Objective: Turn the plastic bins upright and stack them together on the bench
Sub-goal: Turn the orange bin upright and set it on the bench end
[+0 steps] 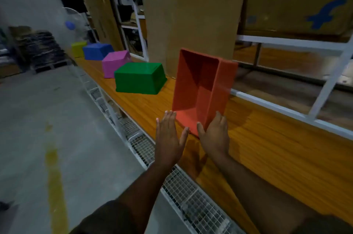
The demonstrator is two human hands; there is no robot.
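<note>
A red bin [202, 88] stands tipped up on its near end on the wooden bench [267, 147], its opening facing left towards me. My right hand [215, 136] holds its lower near corner, thumb on the inner side and fingers on the outer wall. My left hand [169, 138] is flat and open just left of that corner, fingertips close to the bin's rim. Further along the bench, upside down in a row, lie a green bin [139, 77], a pink bin [114, 63], a blue bin [97, 51] and a yellow bin [78, 48].
A large cardboard sheet [191, 29] leans against the white shelf frame [286, 42] right behind the red bin. A wire-mesh ledge [191, 195] runs along the bench's front edge. The concrete floor [47, 128] lies to the left, with stacked dark goods [44, 50] far back.
</note>
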